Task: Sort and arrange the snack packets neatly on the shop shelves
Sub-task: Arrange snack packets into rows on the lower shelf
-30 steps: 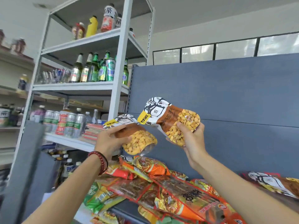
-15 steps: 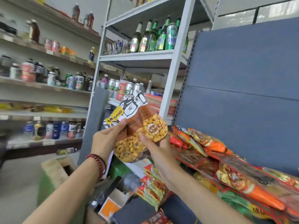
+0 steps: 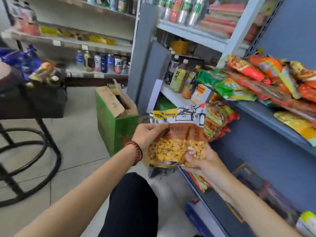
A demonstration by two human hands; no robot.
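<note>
Both hands are holding the brown corn-snack packets (image 3: 177, 139) in front of the body, low beside the blue shelf unit (image 3: 266, 117): the left hand (image 3: 148, 134) is pinching the upper left edge, its fingers (image 3: 160, 125) clenched on the film, while the right hand (image 3: 203, 163) is grasping the bottom corner. This looks like the carrying step, matching packets gathered for placing. Next they are needing a free spot on a shelf, away from the jumbled heap of packets (image 3: 266, 79) above, and setting down squared together.
</note>
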